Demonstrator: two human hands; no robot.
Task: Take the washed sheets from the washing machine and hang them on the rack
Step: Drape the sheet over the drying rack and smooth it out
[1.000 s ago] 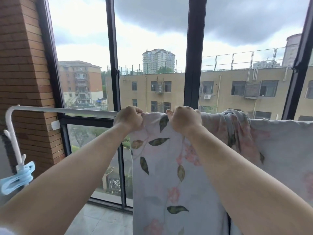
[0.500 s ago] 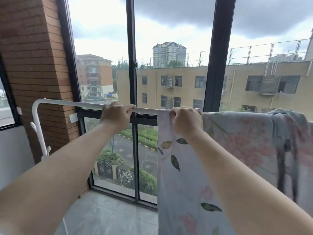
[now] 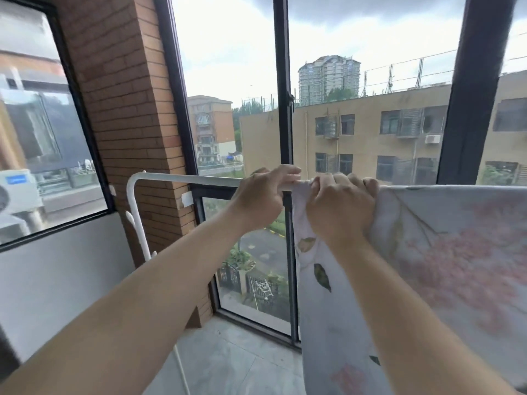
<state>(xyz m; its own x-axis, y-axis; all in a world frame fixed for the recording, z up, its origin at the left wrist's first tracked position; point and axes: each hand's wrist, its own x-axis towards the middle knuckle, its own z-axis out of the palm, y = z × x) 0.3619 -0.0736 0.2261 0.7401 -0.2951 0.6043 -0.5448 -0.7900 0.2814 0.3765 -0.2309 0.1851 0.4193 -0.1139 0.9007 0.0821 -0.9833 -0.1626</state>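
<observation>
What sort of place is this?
Probably an enclosed apartment balcony, several floors up: tall dark-framed windows overlook neighbouring buildings, a red brick pillar stands in the corner, and a white metal drying rack carries a floral printed sheet.

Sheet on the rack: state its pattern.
The sheet is pale, with pink blossoms and green leaves; head view.

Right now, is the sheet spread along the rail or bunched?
Spread: the sheet hangs flat over the rail, its left edge gripped by the right hand.
</observation>
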